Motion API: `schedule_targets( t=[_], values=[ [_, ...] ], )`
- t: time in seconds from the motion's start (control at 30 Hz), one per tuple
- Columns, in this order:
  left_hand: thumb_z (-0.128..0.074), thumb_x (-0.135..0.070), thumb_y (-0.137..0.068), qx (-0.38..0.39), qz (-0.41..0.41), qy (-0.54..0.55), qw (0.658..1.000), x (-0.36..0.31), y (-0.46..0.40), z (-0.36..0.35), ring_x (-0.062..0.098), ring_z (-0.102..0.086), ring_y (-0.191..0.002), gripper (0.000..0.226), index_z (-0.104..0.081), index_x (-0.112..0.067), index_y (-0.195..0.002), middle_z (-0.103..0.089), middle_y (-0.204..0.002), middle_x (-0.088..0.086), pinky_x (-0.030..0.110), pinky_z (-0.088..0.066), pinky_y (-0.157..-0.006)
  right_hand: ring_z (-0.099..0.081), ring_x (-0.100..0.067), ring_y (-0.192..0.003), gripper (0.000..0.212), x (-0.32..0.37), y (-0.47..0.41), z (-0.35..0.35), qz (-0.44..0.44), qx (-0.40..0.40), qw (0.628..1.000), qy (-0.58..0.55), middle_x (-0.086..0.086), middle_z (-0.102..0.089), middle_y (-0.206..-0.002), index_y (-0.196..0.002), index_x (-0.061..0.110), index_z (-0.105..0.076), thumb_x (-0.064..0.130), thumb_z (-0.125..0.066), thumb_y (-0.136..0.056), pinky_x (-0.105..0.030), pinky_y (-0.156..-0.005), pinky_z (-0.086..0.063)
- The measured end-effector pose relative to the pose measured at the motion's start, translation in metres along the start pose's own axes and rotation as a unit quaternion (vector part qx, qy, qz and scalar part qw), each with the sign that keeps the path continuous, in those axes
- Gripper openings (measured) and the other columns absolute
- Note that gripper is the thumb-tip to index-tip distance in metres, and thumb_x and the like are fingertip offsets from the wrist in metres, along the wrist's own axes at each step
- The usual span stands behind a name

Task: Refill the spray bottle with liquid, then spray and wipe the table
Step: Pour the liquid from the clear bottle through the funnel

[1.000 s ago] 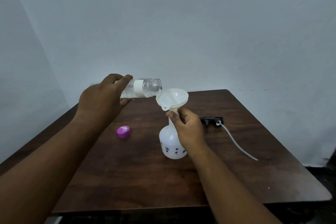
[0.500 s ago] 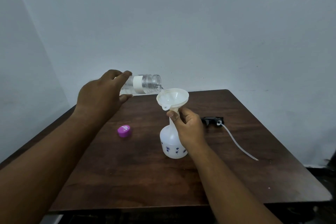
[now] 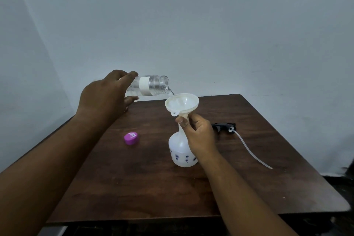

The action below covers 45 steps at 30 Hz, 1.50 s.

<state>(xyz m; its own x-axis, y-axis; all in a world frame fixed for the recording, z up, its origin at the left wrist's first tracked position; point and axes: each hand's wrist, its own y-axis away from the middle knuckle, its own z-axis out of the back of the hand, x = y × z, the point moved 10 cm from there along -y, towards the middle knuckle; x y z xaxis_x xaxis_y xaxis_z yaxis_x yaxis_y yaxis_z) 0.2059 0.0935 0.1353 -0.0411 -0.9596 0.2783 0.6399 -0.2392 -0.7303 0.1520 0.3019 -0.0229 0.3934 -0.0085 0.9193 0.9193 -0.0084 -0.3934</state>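
Note:
A white spray bottle [image 3: 181,153] with small blue flower prints stands upright on the dark wooden table [image 3: 153,188]. A white funnel [image 3: 182,102] sits in its neck. My right hand [image 3: 199,134] grips the neck just under the funnel. My left hand [image 3: 107,97] holds a clear plastic bottle [image 3: 153,85] tipped on its side, its open mouth over the funnel's left rim. A thin stream of clear liquid runs from the mouth into the funnel.
A purple cap [image 3: 131,138] lies on the table left of the spray bottle. The black spray head [image 3: 224,127] with its long white dip tube [image 3: 251,151] lies to the right. Grey walls stand behind and to the left.
My left hand has lifted and tipped the clear bottle a little further over the funnel, and liquid now pours out. My right hand and the spray bottle have stayed in place.

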Motion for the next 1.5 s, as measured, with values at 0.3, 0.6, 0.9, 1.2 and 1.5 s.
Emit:
schedule_targets(
  t=[0.3,0.6,0.9,1.2,1.5],
  values=[
    [-0.085,-0.033,-0.076,0.004,-0.011,-0.009,1.000,0.000,-0.002,0.003,0.037,-0.068,-0.073,0.064,-0.058,-0.022,-0.134,-0.065,-0.122,0.005,0.030,-0.039,-0.055,-0.067,0.006,-0.086,0.014,0.001,0.001,0.000,-0.001,0.000,1.000,-0.001,0.013,-0.075,-0.087,-0.097,0.028,-0.072,0.041,-0.069,-0.093,-0.004,-0.064,-0.045],
    [-0.085,-0.032,-0.076,-0.002,-0.012,-0.014,1.000,0.001,-0.004,0.005,0.037,-0.068,-0.073,0.065,-0.058,-0.022,-0.134,-0.066,-0.122,0.005,0.035,-0.046,-0.053,-0.066,0.008,-0.084,0.021,0.000,0.000,-0.001,0.002,0.001,1.000,-0.006,0.012,-0.075,-0.087,-0.104,0.020,-0.075,0.038,-0.068,-0.094,-0.005,-0.065,-0.045],
    [-0.087,-0.030,-0.075,-0.001,-0.020,-0.024,1.000,-0.001,-0.005,0.006,0.039,-0.067,-0.070,0.066,-0.058,-0.020,-0.134,-0.066,-0.122,0.007,0.035,-0.045,-0.053,-0.066,0.008,-0.083,0.017,0.002,0.001,-0.001,0.003,0.003,1.000,-0.006,0.013,-0.074,-0.085,-0.101,0.022,-0.074,0.036,-0.069,-0.094,-0.005,-0.065,-0.046],
    [-0.087,-0.029,-0.074,-0.002,-0.031,-0.037,0.999,-0.003,-0.010,0.009,0.040,-0.068,-0.071,0.067,-0.058,-0.019,-0.134,-0.066,-0.121,0.009,0.036,-0.046,-0.054,-0.067,0.005,-0.086,0.021,-0.002,0.000,0.000,-0.006,0.001,1.000,-0.001,0.009,-0.076,-0.090,-0.103,0.022,-0.075,0.040,-0.069,-0.094,-0.007,-0.065,-0.048],
    [-0.087,-0.028,-0.075,0.000,-0.038,-0.038,0.999,-0.005,-0.011,0.009,0.040,-0.068,-0.070,0.065,-0.059,-0.018,-0.133,-0.067,-0.121,0.009,0.036,-0.046,-0.052,-0.067,0.006,-0.082,0.019,-0.001,0.001,-0.001,-0.007,0.003,1.000,-0.002,0.010,-0.074,-0.084,-0.098,0.022,-0.073,0.041,-0.069,-0.093,-0.007,-0.064,-0.047]
  ],
)
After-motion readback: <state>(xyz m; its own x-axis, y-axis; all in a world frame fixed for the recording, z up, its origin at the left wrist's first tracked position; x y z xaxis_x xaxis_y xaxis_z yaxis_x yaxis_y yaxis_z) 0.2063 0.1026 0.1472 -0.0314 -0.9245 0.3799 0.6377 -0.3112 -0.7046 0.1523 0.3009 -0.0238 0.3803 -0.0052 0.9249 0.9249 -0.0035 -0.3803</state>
